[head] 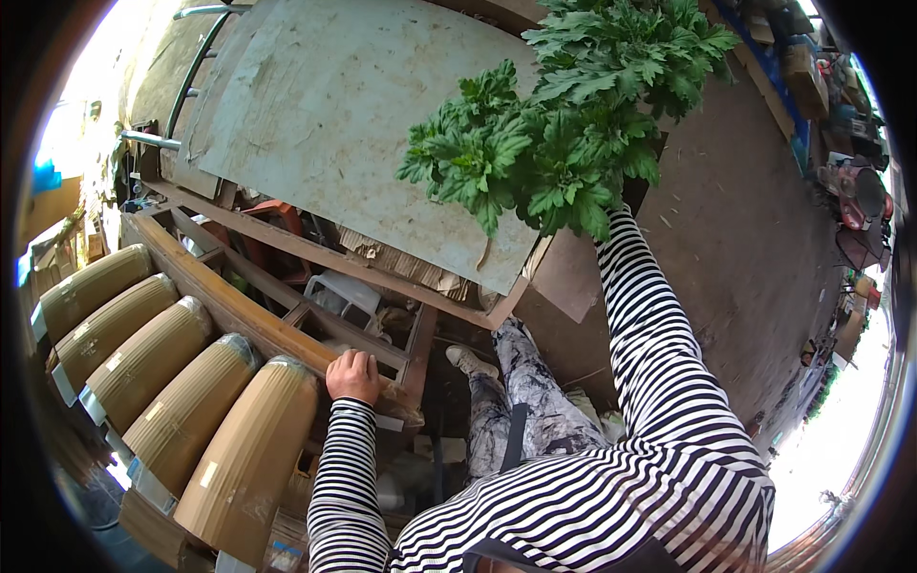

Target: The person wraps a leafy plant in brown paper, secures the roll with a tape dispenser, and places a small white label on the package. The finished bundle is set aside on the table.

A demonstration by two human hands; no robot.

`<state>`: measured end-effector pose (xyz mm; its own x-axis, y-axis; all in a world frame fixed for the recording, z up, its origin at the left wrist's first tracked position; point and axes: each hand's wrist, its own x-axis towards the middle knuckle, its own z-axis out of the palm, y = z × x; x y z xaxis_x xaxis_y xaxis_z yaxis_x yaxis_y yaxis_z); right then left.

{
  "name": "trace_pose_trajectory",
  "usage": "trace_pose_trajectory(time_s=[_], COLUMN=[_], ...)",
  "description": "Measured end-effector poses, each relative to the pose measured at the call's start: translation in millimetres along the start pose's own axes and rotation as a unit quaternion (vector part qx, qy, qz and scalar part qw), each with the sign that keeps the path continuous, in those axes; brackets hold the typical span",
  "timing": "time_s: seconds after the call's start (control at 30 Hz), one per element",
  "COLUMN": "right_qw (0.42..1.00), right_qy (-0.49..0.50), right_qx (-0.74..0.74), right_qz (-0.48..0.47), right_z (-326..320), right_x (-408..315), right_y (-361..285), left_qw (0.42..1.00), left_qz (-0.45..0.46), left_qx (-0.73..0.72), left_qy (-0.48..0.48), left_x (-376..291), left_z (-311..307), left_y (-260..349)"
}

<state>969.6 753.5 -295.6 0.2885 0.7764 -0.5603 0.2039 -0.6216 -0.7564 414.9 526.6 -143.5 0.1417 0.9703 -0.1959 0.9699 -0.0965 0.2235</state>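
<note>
My left hand (353,375) rests with curled fingers over the end of a long wooden rail (286,329) on a wooden frame. My right arm, in a striped sleeve, reaches forward to a large leafy green plant (530,150). The leaves hide my right hand, so its grip does not show. Part of the plant overhangs the right side of a worn, pale green tabletop (344,107). A dark piece, perhaps a pot, shows partly behind the leaves near my right sleeve.
Several plastic-wrapped cardboard bundles (247,451) stand in a row beside the rail at the left. A white plastic item (347,290) and a red plastic item (279,215) lie within the frame. A metal rack (188,86) is at the far left. Boxes and a red vehicle (860,197) stand at the right.
</note>
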Motion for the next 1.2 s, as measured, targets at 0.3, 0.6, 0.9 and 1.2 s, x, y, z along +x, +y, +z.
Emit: trace_pose_trajectory(time_s=[0.3, 0.6, 0.9, 1.2], right_qw=[0.996, 0.948, 0.979, 0.920], right_qy=[0.017, 0.114, 0.065, -0.342], right_qx=[0.018, -0.230, -0.130, 0.140], right_qz=[-0.087, -0.186, -0.143, 0.132], right_z=[27, 89, 43, 99], right_x=[30, 36, 91, -128], right_y=[6, -33, 0, -46], left_qw=[1.000, 0.997, 1.000, 1.000], left_qz=[-0.013, -0.043, -0.006, -0.028], left_qx=[0.022, 0.035, -0.011, -0.005], left_qy=[-0.015, -0.059, -0.013, 0.012], left_x=[0, -5, 14, -10], left_z=[1, -1, 3, 5], left_y=[3, 1, 0, -7])
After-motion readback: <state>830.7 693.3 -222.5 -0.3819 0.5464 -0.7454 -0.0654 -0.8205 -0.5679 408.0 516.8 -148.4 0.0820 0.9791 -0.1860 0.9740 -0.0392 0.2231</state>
